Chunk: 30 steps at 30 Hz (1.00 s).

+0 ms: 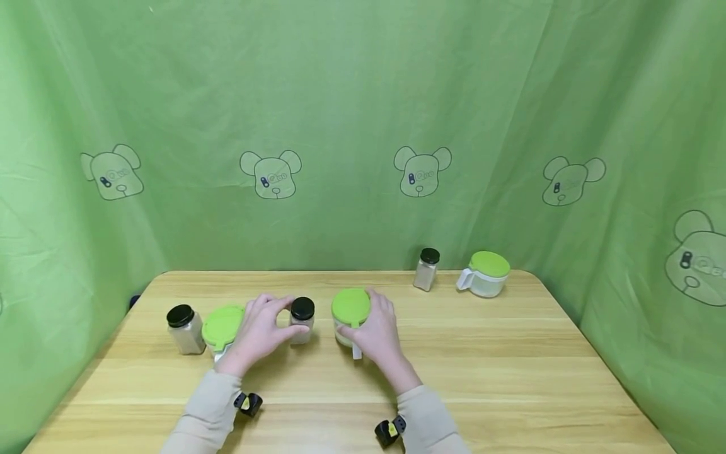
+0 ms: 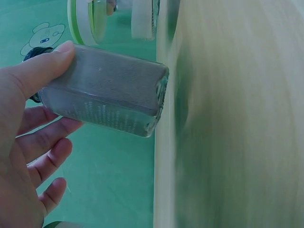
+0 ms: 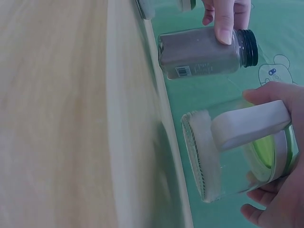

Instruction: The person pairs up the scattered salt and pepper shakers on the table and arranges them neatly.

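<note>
My left hand (image 1: 262, 331) pinches a square glass spice jar (image 1: 302, 310) with a black lid between thumb and fingers. In the left wrist view the jar (image 2: 104, 88) is filled with greyish powder, and its base seems just off the table. My right hand (image 1: 379, 328) grips a round glass seasoning jar (image 1: 350, 306) by its green lid, thumb on one side and fingers on the other. The right wrist view shows this seasoning jar's white handle (image 3: 251, 124) and pale contents at the bottom. The two held jars are side by side, a small gap apart.
Left of my left hand stand a second green-lidded jar (image 1: 222, 326), partly hidden by the hand, and a black-lidded jar (image 1: 190, 334). At the back right are another black-lidded jar (image 1: 425, 275) and green-lidded jar (image 1: 488, 280). A green curtain (image 1: 351, 94) surrounds the wooden table (image 1: 510, 378).
</note>
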Motion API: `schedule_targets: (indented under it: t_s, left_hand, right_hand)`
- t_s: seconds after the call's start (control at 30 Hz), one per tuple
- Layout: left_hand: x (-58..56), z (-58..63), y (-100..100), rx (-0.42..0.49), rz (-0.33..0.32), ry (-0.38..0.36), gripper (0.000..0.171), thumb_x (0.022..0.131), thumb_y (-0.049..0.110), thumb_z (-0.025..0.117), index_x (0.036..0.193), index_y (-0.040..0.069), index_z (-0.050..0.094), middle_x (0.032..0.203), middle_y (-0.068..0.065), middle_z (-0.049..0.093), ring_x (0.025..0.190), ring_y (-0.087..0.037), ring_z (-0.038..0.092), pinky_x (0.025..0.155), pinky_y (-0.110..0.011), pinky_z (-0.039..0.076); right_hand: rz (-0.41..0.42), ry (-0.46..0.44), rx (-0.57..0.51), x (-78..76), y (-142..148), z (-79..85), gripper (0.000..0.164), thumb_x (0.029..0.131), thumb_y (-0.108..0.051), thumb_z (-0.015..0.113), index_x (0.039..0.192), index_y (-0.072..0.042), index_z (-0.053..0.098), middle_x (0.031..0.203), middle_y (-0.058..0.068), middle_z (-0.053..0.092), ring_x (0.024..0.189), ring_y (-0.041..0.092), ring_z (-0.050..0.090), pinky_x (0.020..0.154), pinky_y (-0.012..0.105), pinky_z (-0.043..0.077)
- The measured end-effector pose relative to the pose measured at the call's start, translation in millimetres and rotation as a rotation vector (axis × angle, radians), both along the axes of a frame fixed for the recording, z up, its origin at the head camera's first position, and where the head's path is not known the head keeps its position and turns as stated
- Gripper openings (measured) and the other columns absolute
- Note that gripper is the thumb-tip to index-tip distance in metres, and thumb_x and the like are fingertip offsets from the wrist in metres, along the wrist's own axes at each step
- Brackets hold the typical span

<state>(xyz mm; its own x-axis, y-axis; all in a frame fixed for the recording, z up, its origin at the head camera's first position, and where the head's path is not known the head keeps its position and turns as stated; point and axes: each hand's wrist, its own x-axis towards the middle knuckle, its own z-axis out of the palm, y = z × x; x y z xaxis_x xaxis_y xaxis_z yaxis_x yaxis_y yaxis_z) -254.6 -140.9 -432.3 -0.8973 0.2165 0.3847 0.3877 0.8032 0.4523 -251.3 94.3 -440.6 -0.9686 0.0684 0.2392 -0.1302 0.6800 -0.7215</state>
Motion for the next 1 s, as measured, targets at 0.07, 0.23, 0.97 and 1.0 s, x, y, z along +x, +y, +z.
schedule_targets:
  t_s: [0.07, 0.23, 0.97, 1.0]
  left_hand:
    - [0.5, 0.9, -1, -0.018, 0.000, -0.001, 0.074, 0.071, 0.051, 0.081, 0.128, 0.008, 0.062, 0.112, -0.009, 0.068, 0.103, -0.023, 0.053, 0.089, -0.042, 0.040]
    - [0.5, 2.8, -2, -0.052, -0.005, 0.013, 0.073, 0.071, 0.052, 0.080, 0.126, 0.007, 0.063, 0.110, -0.009, 0.068, 0.102, -0.023, 0.054, 0.091, -0.043, 0.040]
    - [-0.5, 1.0, -6, -0.153, -0.015, 0.002, 0.073, 0.075, 0.055, 0.076, 0.128, 0.007, 0.063, 0.103, -0.009, 0.069, 0.095, -0.020, 0.053, 0.087, -0.040, 0.039]
    - [-0.5, 1.2, -6, -0.154, -0.014, 0.001, 0.073, 0.075, 0.055, 0.075, 0.128, 0.007, 0.063, 0.104, -0.009, 0.069, 0.096, -0.020, 0.053, 0.088, -0.040, 0.039]
  right_hand:
    - [0.003, -0.001, 0.007, 0.4, -2, -0.6, 0.097, 0.063, -0.034, 0.088, 0.142, -0.004, 0.040, 0.137, 0.016, 0.051, 0.125, 0.033, 0.045, 0.101, 0.058, 0.044]
    - [0.007, -0.004, 0.014, 1.7, -8, -0.8, 0.098, 0.063, -0.036, 0.088, 0.142, -0.003, 0.041, 0.135, 0.018, 0.052, 0.125, 0.034, 0.047, 0.101, 0.058, 0.044]
    - [0.035, -0.010, 0.057, 5.3, -17, -5.4, 0.097, 0.061, -0.034, 0.088, 0.140, 0.000, 0.042, 0.132, 0.019, 0.053, 0.125, 0.035, 0.046, 0.104, 0.055, 0.042]
    - [0.036, -0.008, 0.059, 5.3, -17, -5.1, 0.097, 0.061, -0.034, 0.088, 0.140, 0.000, 0.042, 0.132, 0.019, 0.053, 0.125, 0.035, 0.047, 0.103, 0.055, 0.042]
